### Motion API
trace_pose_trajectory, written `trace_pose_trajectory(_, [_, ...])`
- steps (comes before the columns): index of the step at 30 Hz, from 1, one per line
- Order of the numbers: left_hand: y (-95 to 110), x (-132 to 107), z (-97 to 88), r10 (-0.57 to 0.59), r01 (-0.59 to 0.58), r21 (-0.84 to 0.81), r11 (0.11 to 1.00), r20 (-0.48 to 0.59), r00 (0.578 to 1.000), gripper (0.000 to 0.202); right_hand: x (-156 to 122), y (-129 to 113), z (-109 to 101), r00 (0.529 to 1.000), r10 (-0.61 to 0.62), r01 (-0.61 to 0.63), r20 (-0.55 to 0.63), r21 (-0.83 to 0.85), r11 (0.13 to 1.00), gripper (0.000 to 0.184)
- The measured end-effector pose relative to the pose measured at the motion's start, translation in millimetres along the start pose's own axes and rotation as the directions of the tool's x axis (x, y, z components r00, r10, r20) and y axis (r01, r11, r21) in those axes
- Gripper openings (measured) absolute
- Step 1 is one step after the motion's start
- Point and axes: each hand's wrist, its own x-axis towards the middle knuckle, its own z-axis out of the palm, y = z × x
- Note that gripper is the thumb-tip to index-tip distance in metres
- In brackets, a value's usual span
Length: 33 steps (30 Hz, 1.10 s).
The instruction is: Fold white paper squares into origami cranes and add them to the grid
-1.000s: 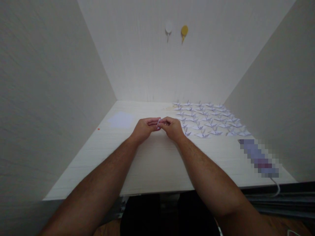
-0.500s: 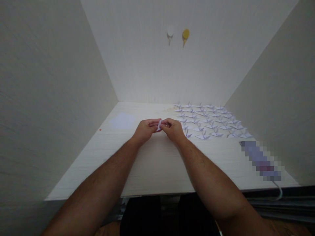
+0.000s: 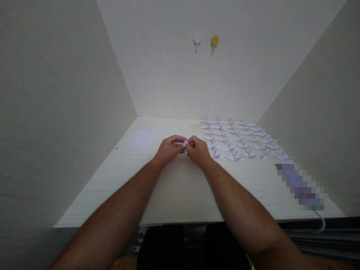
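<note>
A small folded white paper [image 3: 185, 143] is held between my two hands, above the middle of the table. My left hand [image 3: 169, 149] pinches it from the left with thumb and fingers. From the right, my right hand [image 3: 197, 149] grips it too, its fingers curled and partly hiding the paper. Just right of my right hand stand rows of white folded paper cranes [image 3: 232, 158]. To the left, a pale stack or sheet of white paper [image 3: 142, 138] lies on the table.
The white table [image 3: 180, 195] is boxed in by walls on three sides. A blurred-out device [image 3: 299, 185] with a cable [image 3: 321, 221] lies at the right. A tiny orange bit [image 3: 116, 148] sits at the left edge. One white hook [image 3: 197, 38] and one yellow hook [image 3: 215, 40] are on the back wall.
My fingers have shifted on the paper, which now shows as a smaller, pointed shape between them. The whole view has moved slightly.
</note>
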Motion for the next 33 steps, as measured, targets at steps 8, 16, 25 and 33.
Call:
trace_pose_trajectory(8, [-2, 1, 4.2, -0.002, 0.001, -0.02, 1.0, -0.045, 0.999, 0.036, -1, -8, -4, 0.991, -0.074, 0.063, -0.113, -0.096, 0.993, 0.005])
trace_pose_trajectory(16, [2, -3, 6.8, -0.045, 0.042, -0.08, 0.996, -0.034, 0.998, 0.038, 0, -8, -6, 0.97, -0.128, 0.086, -0.205, -0.203, 0.975, 0.017])
trace_pose_trajectory(25, [0, 0, 2.4, -0.055, 0.045, -0.212, 0.976, -0.042, 0.998, 0.042, -2, -13, -7, 0.974, -0.211, 0.196, -0.088, -0.153, 0.969, 0.018])
trace_pose_trajectory(33, [-1, 2, -0.5, -0.074, 0.053, -0.252, 0.966, -0.076, 0.994, 0.043, -2, -12, -8, 0.969, -0.247, 0.24, -0.031, -0.144, 0.96, 0.022])
